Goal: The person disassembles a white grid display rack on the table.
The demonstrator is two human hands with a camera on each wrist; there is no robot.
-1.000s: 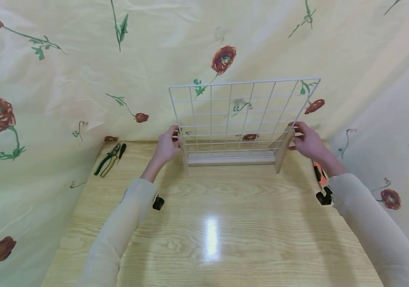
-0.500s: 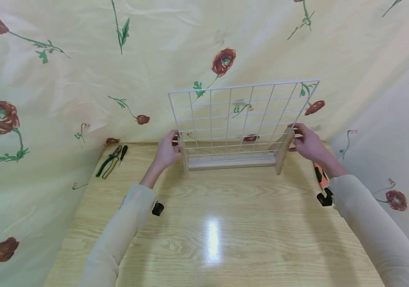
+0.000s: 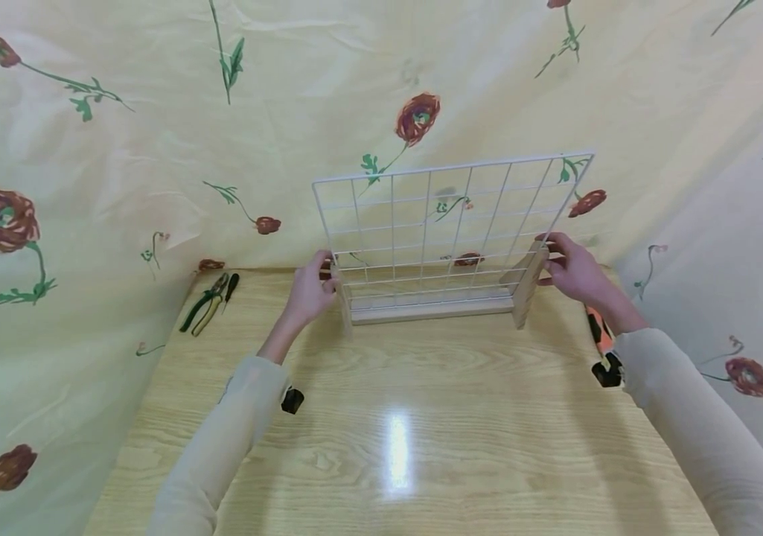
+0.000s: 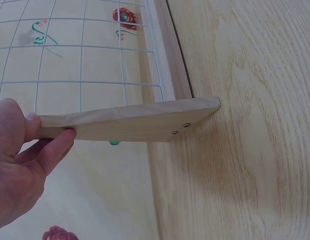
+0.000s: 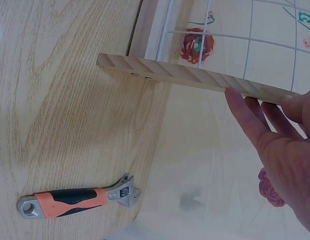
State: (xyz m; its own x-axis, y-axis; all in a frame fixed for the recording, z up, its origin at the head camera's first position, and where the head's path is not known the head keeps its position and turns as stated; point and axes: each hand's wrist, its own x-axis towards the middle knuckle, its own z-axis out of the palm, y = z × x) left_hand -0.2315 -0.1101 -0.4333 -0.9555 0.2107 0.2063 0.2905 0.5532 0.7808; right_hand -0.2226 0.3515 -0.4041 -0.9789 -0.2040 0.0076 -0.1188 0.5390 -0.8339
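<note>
A wooden rack with a white wire grid (image 3: 455, 168) stands at the back of the table. A pale wooden bar (image 3: 431, 309) runs along its foot, between two wooden side panels. My left hand (image 3: 310, 292) pinches the upper end of the left panel (image 4: 130, 121), thumb at its edge and fingers against its outer face. At the other side, my right hand (image 3: 578, 274) grips the upper end of the right panel (image 5: 195, 76) between thumb and fingers. Two screw heads show low on each panel. The rack's left end sits slightly nearer to me than its right.
Pliers (image 3: 207, 305) and a small black-handled screwdriver (image 3: 230, 286) lie at the table's back left. An adjustable wrench (image 5: 75, 201) with an orange and black handle lies right of the rack. Flowered cloth (image 3: 327, 89) rises close behind the rack and along both sides.
The rack's left end has come a little toward me with my left hand, so the rack stands slightly angled. My right hand keeps its hold at the right end. The head view has shifted slightly.
</note>
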